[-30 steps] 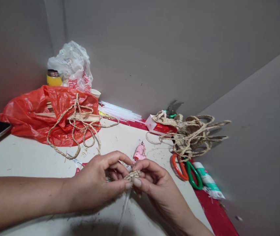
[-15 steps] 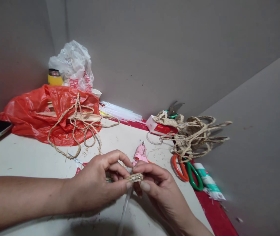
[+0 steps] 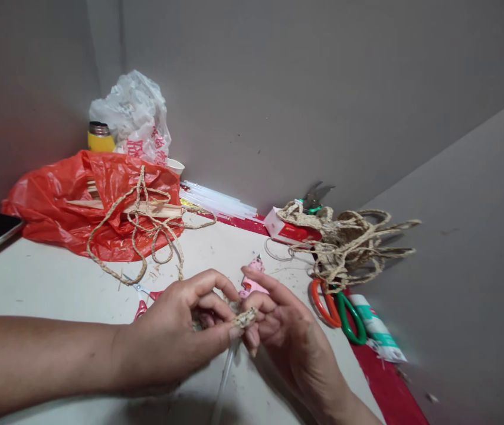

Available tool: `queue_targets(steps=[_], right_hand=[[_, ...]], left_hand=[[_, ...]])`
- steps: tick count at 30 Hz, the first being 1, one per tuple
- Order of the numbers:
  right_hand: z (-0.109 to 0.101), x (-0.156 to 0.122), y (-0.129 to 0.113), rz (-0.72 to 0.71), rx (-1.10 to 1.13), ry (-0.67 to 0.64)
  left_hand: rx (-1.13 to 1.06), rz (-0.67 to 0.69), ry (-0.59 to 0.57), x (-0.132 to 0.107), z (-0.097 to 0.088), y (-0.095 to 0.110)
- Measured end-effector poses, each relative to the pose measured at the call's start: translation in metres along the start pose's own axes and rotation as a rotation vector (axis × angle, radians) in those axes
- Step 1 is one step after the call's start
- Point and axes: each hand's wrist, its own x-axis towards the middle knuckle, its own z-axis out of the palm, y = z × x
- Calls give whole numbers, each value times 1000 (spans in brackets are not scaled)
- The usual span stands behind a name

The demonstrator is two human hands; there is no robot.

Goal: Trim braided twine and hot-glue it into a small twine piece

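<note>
Braid (image 3: 246,317) slants up rightward from the left hand (image 3: 174,333).

Braided piece (image 3: 245,318) in the left hand (image 3: 174,333): rough, matt, looks like dry plant fibre. Same coarse finish on the cord bundle (image 3: 344,255) at the right edge of the bench (image 3: 57,289); bench top itself is smooth, matt. Red bag (image 3: 43,195), far-left corner: thin, glossy, crinkled plastic. Wood strips (image 3: 166,210) on it: bare, matt. Sticks (image 3: 219,202) along the far edge: smooth, translucent plastic. Scissors (image 3: 141,308): metal blades, smooth plastic handles.
</note>
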Motion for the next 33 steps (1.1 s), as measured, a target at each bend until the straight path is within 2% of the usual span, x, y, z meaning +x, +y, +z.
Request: queue_targets(steps=[4, 7, 13, 16, 19, 23, 26, 30, 33], right_hand=[[-2, 0, 0, -75, -67, 81], [-7, -2, 4, -91, -147, 58], [-13, -6, 9, -77, -301, 91], [-9, -7, 9, -65, -317, 77], [-3, -6, 6, -62, -320, 62], [-2, -4, 1, -97, -388, 140], [-3, -3, -5, -101, -414, 178], [0, 0, -17, -126, -392, 125], [7, 3, -29, -155, -487, 50]], left_hand=[[60, 55, 15, -1, -1, -2], [123, 122, 27, -2, -2, -5], [419, 377, 65, -6, -6, -8], [507, 453, 101, -6, -7, -9], [560, 477, 133, -4, -9, -11], [590, 513, 167, -3, -12, -10], [526, 480, 188, -4, -14, -3], [378, 388, 195, -6, -15, 11], [247, 334, 164, -7, -16, 20]])
